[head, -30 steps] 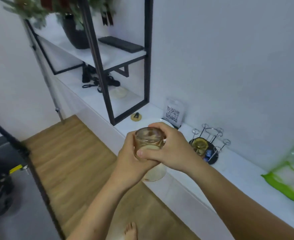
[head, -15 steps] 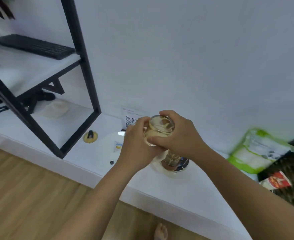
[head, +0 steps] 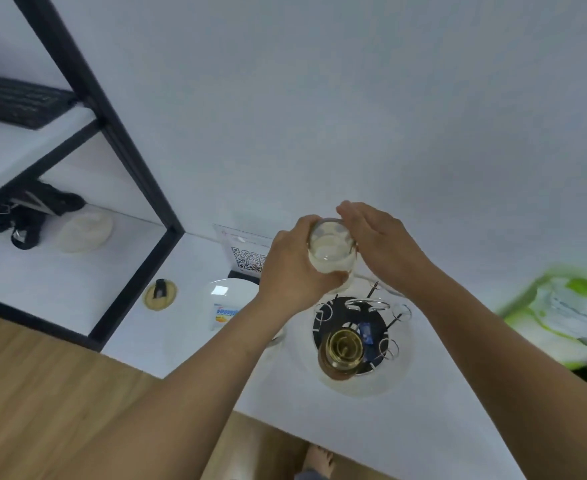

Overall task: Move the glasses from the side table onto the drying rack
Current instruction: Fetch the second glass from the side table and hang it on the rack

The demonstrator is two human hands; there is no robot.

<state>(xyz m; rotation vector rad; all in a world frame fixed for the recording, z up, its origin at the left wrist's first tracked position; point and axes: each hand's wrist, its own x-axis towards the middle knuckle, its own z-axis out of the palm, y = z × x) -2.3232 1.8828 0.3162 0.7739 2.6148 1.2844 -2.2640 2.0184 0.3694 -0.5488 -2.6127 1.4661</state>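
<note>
A clear glass [head: 332,256] is held upside down in the air over the back of the drying rack [head: 351,315], a round black base with chrome wire prongs. My left hand [head: 294,265] grips the glass from the left. On its right side rests my right hand [head: 378,244], fingers straight and apart, flat against the glass. A second glass [head: 342,351], amber-tinted, sits upside down on a front prong of the rack.
The rack stands on a white counter [head: 423,420] along the wall. Behind my left hand are a QR-code sign [head: 245,256] and a white plate [head: 228,299]. A black metal shelf frame [head: 136,181] is at left, a green-and-white bag [head: 562,317] at right. Wooden floor lies below.
My view and both hands swung right and came over the drying rack. My right hand went from gripping the glass to lying open-fingered against it.
</note>
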